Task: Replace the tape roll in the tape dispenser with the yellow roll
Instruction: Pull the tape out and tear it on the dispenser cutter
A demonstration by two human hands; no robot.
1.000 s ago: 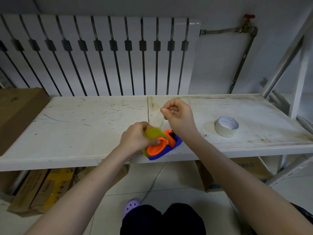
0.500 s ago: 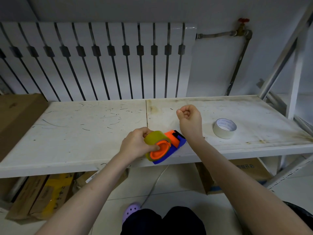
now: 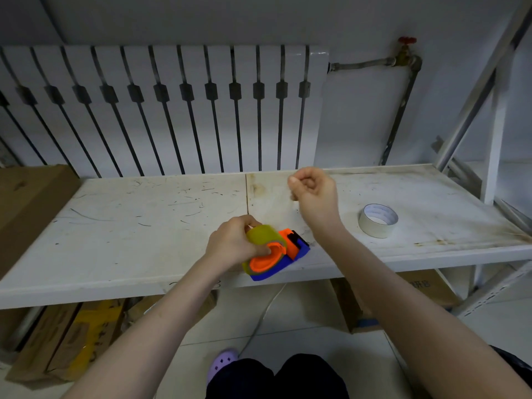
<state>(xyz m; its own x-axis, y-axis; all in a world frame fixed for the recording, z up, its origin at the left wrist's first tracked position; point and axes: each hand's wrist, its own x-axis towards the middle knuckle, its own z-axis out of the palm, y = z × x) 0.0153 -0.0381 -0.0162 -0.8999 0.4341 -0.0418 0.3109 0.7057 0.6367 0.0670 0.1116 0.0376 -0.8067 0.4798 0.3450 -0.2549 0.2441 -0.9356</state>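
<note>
Right hand [image 3: 313,194] has lifted up and back from the dispenser [image 3: 280,253] since 0.5 s ago; it now hovers above the tabletop [image 3: 129,226], behind the dispenser and clear of it. Fingers curled, thumb and forefinger pinched together; whether tape is held between them cannot be told.

Left hand [image 3: 233,244] unchanged in place: clamped on the yellow roll [image 3: 263,236] from the left, fingers over its top, thumb against the orange hub [image 3: 266,259].

Yellow roll sits on the hub inside the dispenser. Dispenser: blue base, orange parts, dark cutter end pointing right and away. It rests at the tabletop's front edge, its near corner slightly overhanging.

White roll [image 3: 377,220] lies flat on the tabletop, right of the dispenser and well apart from it, hole facing up. Untouched by either hand.

Radiator [image 3: 161,110] stands behind the tabletop. Cardboard boxes [image 3: 72,338] on the floor below the dispenser's left.
</note>
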